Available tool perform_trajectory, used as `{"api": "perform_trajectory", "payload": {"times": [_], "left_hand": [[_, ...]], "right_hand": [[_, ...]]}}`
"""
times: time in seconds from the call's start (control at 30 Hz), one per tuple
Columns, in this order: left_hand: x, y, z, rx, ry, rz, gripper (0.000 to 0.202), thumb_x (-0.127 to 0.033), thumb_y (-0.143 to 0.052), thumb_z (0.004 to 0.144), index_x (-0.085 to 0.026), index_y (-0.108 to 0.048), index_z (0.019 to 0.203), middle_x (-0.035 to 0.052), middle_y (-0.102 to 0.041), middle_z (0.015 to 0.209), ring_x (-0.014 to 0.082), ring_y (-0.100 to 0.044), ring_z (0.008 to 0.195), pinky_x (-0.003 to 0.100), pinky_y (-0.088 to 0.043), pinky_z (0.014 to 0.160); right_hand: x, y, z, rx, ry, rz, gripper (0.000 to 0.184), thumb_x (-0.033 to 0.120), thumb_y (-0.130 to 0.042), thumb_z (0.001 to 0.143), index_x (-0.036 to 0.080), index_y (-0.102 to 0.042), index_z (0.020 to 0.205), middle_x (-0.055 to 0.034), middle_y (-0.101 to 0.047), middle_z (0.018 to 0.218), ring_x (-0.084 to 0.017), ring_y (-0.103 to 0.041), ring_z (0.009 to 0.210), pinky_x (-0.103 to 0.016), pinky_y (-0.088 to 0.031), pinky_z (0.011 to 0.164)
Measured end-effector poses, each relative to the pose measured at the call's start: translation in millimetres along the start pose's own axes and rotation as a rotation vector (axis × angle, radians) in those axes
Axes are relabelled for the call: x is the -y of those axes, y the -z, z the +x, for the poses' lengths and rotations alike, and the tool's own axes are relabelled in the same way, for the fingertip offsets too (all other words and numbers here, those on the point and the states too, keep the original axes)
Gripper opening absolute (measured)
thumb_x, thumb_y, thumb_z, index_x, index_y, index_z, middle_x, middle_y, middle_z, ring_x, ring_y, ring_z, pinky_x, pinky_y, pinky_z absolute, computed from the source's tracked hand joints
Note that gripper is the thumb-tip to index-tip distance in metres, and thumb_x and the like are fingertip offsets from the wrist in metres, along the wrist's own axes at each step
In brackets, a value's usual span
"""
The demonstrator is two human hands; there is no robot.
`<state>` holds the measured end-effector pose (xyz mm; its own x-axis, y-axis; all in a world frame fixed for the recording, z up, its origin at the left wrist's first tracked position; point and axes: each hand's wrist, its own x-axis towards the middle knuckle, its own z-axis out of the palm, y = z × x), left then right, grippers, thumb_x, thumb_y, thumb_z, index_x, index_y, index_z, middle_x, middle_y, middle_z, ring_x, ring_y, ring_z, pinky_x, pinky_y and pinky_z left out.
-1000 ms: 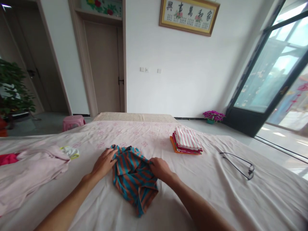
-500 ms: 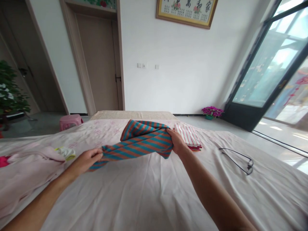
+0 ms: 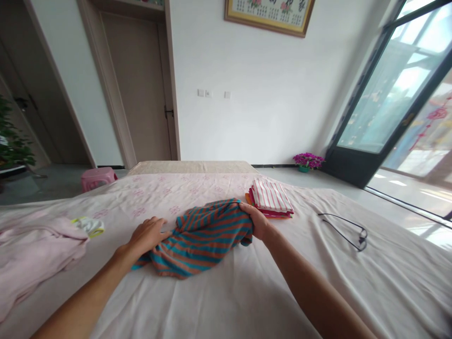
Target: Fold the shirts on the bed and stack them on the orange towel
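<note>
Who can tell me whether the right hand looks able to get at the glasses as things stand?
Probably yes, after releasing the striped cloth: only sheet seems to lie between the right hand and the glasses.

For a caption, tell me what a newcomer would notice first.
The boldest thing is the striped teal and brown cloth, between the left hand and the right hand on the pale sheet. A folded stack with red stripes on top sits just beyond the right hand. Magenta flowers stand near the glass door.
</note>
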<state>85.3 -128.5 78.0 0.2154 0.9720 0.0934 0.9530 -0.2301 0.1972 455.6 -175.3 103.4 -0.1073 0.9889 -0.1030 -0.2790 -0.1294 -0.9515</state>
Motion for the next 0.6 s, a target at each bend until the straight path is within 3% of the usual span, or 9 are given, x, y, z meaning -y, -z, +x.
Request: {"api": "perform_trajectory", "payload": {"times": [0.07, 0.13, 0.2, 0.27, 0.37, 0.47, 0.53, 0.6], "left_hand": [[0, -6.1, 4, 0.116, 0.046, -0.095, 0.038, -0.042, -0.056, 0.079, -0.021, -0.067, 0.107, 0.0110, -0.066, 0.117, 0.0211, -0.068, 0.086, 0.028, -0.049, 0.069], [6, -7.9, 3, 0.163, 0.049, -0.165, 0.026, -0.037, -0.054, 0.076, -0.021, -0.066, 0.093, 0.0067, -0.068, 0.104, 0.0162, -0.065, 0.069, 0.025, -0.045, 0.057], [13, -6.4, 0, 0.168, 0.033, -0.215, 0.017, -0.034, -0.055, 0.071, -0.020, -0.061, 0.080, 0.0018, -0.067, 0.084, 0.0152, -0.063, 0.065, 0.023, -0.043, 0.055], [22, -4.3, -5, 0.175, 0.039, -0.305, 0.016, -0.035, -0.056, 0.068, -0.021, -0.057, 0.076, -0.0017, -0.063, 0.070, 0.0158, -0.061, 0.065, 0.022, -0.042, 0.055], [32, -4.3, -11, 0.260, 0.085, -0.495, 0.026, -0.041, -0.059, 0.065, -0.020, -0.056, 0.081, -0.0030, -0.061, 0.068, 0.0158, -0.059, 0.061, 0.023, -0.042, 0.052], [38, -6.1, -16, 0.385, 0.101, -0.629, 0.036, -0.047, -0.064, 0.062, -0.019, -0.056, 0.084, -0.0027, -0.061, 0.070, 0.0155, -0.057, 0.058, 0.024, -0.042, 0.051], [40, -4.4, -20, 0.433, 0.067, -0.638, 0.034, -0.050, -0.063, 0.064, -0.019, -0.054, 0.076, -0.0035, -0.058, 0.065, 0.0150, -0.055, 0.057, 0.024, -0.041, 0.051], [43, 1.4, -24, 0.399, -0.003, -0.590, 0.034, -0.053, -0.061, 0.067, -0.020, -0.052, 0.067, -0.0031, -0.057, 0.063, 0.0159, -0.056, 0.061, 0.024, -0.042, 0.053]], "right_hand": [[6, 11, 0, -0.077, 0.030, -0.209, 0.031, 0.044, -0.050, 0.088, 0.018, -0.067, 0.090, -0.0091, -0.074, 0.083, -0.023, -0.070, 0.076, -0.035, -0.057, 0.073], [10, 27, -1, -0.163, 0.029, -0.607, 0.025, 0.039, -0.052, 0.084, 0.020, -0.067, 0.079, -0.0081, -0.073, 0.078, -0.024, -0.069, 0.077, -0.033, -0.055, 0.069], [13, 39, -1, -0.203, 0.011, -0.931, 0.013, 0.032, -0.062, 0.075, 0.021, -0.067, 0.070, -0.0075, -0.071, 0.073, -0.027, -0.068, 0.081, -0.033, -0.052, 0.071], [14, 41, 2, -0.225, 0.027, -1.100, 0.004, 0.025, -0.068, 0.070, 0.021, -0.069, 0.070, -0.0087, -0.071, 0.076, -0.030, -0.066, 0.089, -0.036, -0.049, 0.077], [13, 18, 18, -0.271, 0.155, -1.390, 0.021, 0.027, -0.059, 0.082, 0.022, -0.074, 0.096, -0.0112, -0.072, 0.101, -0.032, -0.064, 0.102, -0.039, -0.045, 0.084], [4, -17, 41, -0.209, 0.224, -1.576, 0.040, 0.037, -0.054, 0.090, 0.023, -0.063, 0.127, -0.0132, -0.064, 0.127, -0.030, -0.061, 0.113, -0.038, -0.044, 0.089], [-6, -35, 55, -0.112, 0.186, -1.612, 0.051, 0.043, -0.062, 0.085, 0.023, -0.059, 0.132, -0.0144, -0.062, 0.129, -0.030, -0.060, 0.113, -0.038, -0.045, 0.089], [-15, -44, 64, -0.027, 0.138, -1.596, 0.045, 0.042, -0.065, 0.082, 0.024, -0.065, 0.123, -0.0121, -0.067, 0.119, -0.030, -0.063, 0.107, -0.037, -0.046, 0.085]]}}
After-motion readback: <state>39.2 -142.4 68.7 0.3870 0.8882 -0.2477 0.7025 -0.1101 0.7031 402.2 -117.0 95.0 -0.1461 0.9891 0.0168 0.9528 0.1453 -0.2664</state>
